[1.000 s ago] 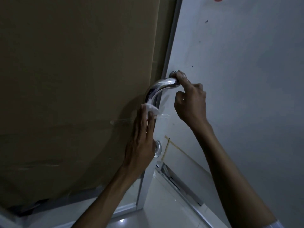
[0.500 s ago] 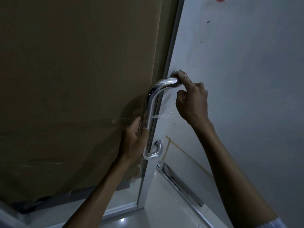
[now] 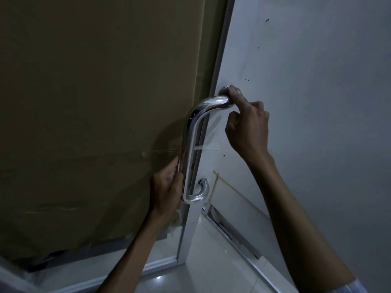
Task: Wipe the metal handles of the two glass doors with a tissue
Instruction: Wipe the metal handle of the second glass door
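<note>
A curved chrome door handle (image 3: 191, 144) runs down the edge of a glass door (image 3: 219, 66). My left hand (image 3: 166, 187) is curled against the left side of the handle's lower shaft, just above the bottom bend. The tissue is hidden between that hand and the metal. My right hand (image 3: 247, 125) grips the handle's top end where it meets the door, with the thumb and forefinger wrapped over the mount. Only this one handle is in view.
Brown cardboard (image 3: 95, 102) covers the glass to the left of the handle, with crumpled tape (image 3: 175, 218) below my left hand. A pale panel (image 3: 306, 81) fills the right side. A metal floor track (image 3: 230, 233) and glossy white tiles (image 3: 211, 265) lie below.
My left hand has slid down the handle from just under the upper bend to the lower shaft, and the white tissue at its fingertips has gone out of sight. My right hand has stayed put.
</note>
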Demonstrator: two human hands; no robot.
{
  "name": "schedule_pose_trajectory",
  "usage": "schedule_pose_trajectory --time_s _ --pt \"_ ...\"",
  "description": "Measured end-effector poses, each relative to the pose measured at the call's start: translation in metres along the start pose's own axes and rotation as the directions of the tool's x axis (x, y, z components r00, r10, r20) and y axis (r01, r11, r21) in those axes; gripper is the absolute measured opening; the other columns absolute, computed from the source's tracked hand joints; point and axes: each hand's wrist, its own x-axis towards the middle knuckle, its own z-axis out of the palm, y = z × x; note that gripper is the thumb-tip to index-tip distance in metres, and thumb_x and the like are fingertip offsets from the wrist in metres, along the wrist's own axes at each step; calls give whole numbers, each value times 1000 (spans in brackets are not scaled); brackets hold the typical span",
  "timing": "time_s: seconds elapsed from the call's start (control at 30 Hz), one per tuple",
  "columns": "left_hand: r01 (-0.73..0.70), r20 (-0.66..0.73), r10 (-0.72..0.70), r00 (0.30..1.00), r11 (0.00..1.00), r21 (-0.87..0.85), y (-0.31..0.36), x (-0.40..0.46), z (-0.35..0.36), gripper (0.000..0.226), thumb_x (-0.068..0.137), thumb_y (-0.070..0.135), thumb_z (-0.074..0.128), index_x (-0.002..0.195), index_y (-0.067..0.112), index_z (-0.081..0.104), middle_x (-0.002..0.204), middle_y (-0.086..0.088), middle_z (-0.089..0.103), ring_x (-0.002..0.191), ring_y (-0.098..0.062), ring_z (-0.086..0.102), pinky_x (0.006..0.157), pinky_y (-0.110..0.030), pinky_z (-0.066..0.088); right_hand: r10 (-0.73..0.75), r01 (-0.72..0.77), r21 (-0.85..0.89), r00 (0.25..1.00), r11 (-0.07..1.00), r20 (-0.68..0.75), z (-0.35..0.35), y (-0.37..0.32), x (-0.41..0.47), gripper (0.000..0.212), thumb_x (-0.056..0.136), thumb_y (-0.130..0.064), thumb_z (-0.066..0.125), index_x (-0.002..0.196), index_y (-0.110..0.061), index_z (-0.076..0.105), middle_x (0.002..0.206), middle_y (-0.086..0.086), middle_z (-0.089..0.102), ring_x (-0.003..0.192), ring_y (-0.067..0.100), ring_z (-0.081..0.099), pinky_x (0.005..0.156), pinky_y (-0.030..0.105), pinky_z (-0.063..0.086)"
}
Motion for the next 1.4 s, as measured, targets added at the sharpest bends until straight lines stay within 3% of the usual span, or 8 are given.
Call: schedule_pose_trajectory --time_s 0.2,0.4,0.57,0.7,0.83,0.97,1.03,1.4 --pt "154 56 -162 985 980 128 -41 -10 -6 31 105 47 50 105 28 74 84 -11 70 77 -16 59 70 -39 47 17 -16 13 999 1000 -27 4 -1 -3 69 90 6 52 149 -30 53 132 8 67 111 31 54 92 37 38" --pt "55 -5 -55 998 994 99 -40 -15 -6 35 104 30 46 128 41 70 89 -4 72 77 -22 64 68 -38 55 11 -11 4 999 1000 -33 9 1 -1 72 88 5 50 150 -32 51 139 0 66 109 28 53 91 33 34" --pt "120 18 -126 992 975 185 -75 -28 -8 40 106 53 50 103 23 75 77 -16 70 66 -21 62 61 -47 51 0 0 8 999 1000 -51 9 0 -1 72 87 5 49 149 -32 52 140 -2 66 106 28 54 88 32 33" --pt "116 16 -118 993 990 84 -76 -29 -9 25 104 41 55 122 41 73 102 9 75 96 -9 69 85 -30 54 -3 2 -11 999 1000 -51 9 2 -1 71 88 4 50 149 -33 52 136 0 67 105 27 54 88 30 33" --pt "178 74 -191 979 972 150 -92 -42 -9 38 100 35 61 135 23 70 127 14 74 125 -7 66 106 -31 51 7 -7 -12 999 1000 -47 9 2 0 71 89 4 51 150 -32 52 134 2 68 107 27 54 88 31 34" --pt "337 104 -361 927 921 196 -97 -42 -10 32 92 53 73 108 24 75 94 18 78 99 3 72 87 -15 50 12 -11 8 998 1000 -62 10 0 -1 70 88 5 51 148 -32 53 131 3 69 105 28 54 89 36 40" --pt "382 114 -401 909 910 162 -94 -37 -6 17 93 33 76 100 18 72 77 17 73 82 14 68 75 -5 45 4 -4 -5 998 1000 -56 11 0 0 70 88 5 50 147 -33 54 131 2 69 106 27 54 87 34 37" --pt "572 168 -556 814 818 -63 -101 -33 -10 24 93 12 76 117 12 74 105 6 80 97 2 72 88 -17 53 8 -7 20 998 1000 -70 11 1 0 68 88 4 48 146 -32 55 130 3 69 103 25 53 89 38 43"
